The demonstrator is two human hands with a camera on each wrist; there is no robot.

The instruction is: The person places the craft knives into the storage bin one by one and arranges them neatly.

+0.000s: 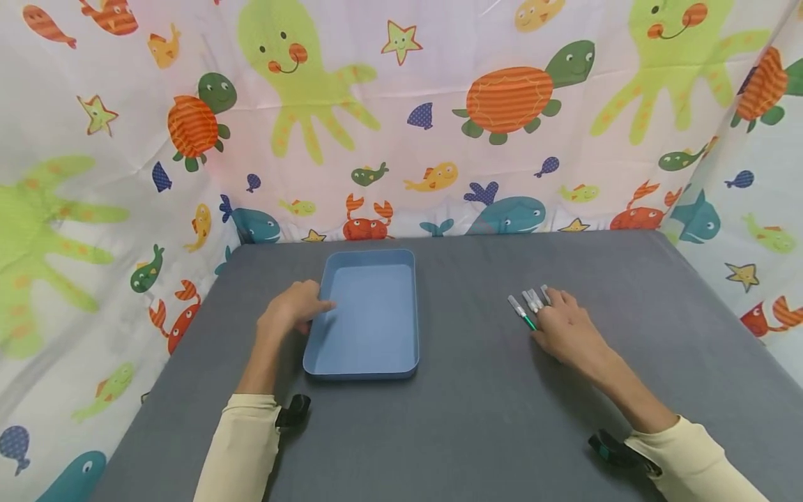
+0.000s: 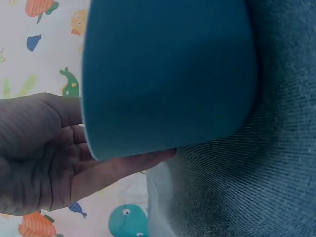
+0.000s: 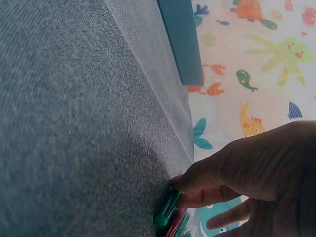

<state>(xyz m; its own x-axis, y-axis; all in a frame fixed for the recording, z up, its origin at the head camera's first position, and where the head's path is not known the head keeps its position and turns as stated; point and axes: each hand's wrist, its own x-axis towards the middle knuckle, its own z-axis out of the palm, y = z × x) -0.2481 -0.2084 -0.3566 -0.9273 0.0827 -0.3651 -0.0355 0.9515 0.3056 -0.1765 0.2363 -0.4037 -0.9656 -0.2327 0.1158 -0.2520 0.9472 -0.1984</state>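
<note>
A shallow blue tray (image 1: 370, 314) lies left of centre on the grey tabletop. My left hand (image 1: 293, 307) grips its left side, the thumb over the rim and the fingers outside the wall. In the left wrist view the tray wall (image 2: 168, 79) hides part of those fingers. Over to the right, my right hand (image 1: 571, 331) is at several slim pens with clear caps (image 1: 533, 300). Its thumb and a finger pinch the end of a green pen (image 3: 168, 210), low against the cloth. A red pen (image 3: 174, 224) shows beside it. The hand covers most of the other pens.
Grey cloth (image 1: 464, 418) covers the table between and in front of the hands. A curtain printed with sea animals (image 1: 401, 125) hangs along the back and both sides. In the right wrist view, the tray's wall (image 3: 182, 44) shows beyond the cloth.
</note>
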